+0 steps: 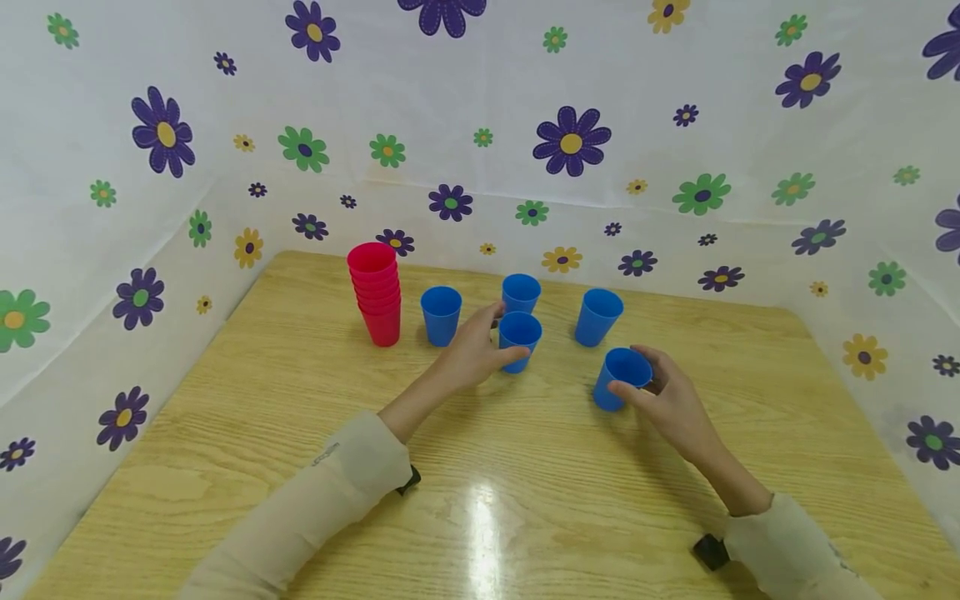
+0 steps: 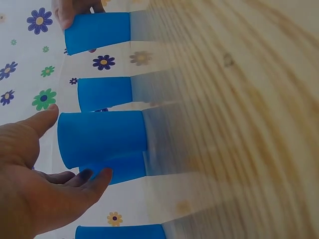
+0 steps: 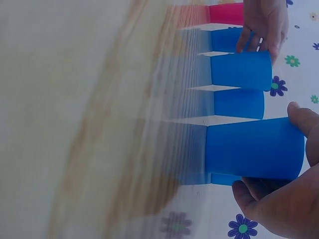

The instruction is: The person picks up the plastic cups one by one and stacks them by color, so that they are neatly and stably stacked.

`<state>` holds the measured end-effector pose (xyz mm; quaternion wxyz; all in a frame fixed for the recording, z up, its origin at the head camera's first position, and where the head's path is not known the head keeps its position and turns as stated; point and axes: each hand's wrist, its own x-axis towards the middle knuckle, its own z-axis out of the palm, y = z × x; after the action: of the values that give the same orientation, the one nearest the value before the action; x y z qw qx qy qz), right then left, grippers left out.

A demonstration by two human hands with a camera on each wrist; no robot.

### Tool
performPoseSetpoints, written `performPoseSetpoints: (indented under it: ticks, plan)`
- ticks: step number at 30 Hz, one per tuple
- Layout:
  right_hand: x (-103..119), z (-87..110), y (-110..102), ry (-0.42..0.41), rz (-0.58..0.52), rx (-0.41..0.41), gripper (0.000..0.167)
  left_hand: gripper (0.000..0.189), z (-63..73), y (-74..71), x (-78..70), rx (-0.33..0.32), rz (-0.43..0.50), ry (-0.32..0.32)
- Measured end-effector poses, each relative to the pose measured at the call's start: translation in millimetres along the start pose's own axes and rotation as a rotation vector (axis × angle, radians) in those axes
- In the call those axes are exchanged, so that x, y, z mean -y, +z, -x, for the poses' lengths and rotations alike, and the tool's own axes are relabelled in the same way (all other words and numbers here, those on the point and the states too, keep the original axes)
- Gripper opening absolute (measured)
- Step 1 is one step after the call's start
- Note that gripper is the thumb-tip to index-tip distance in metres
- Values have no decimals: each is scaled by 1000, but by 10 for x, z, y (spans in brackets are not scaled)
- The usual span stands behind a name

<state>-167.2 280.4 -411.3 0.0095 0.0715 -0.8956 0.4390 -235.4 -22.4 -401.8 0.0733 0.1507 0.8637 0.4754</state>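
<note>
Blue middle cup (image 1: pixel 522 337) stands upright just right of the nearer left hand (image 1: pixel 471 348), spread wide around it; the right hand (image 1: pixel 675 406) holds the front-right cup (image 1: pixel 617 372)

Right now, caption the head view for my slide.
Left hand at one blue cup, right hand at another, with three more blue cups and a red stack on the table.

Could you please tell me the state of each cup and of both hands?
Red cup stack: nested, upright, mouths up
Left blue cup: upright, untouched
Rear middle blue cup: upright, partly hidden
Near middle blue cup: upright on the table
Rear right blue cup: upright, untouched
Front right blue cup: upright, held
Left hand: open around the near middle blue cup
Right hand: holding the front right blue cup
</note>
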Motion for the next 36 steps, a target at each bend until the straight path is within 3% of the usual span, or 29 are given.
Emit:
performPoseSetpoints:
  ticks: [19,27,36]
  plan:
    - [-50,-7,-29,-27,8,-7,69,78,-81,93,31,5,-21,-61]
    - [-24,-3,-40,-33,3,-6,68,81,-94,110,-13,-22,62,-21]
    - [-21,-8,-36,-48,16,-14,66,79,-73,155,-253,-11,158,90]
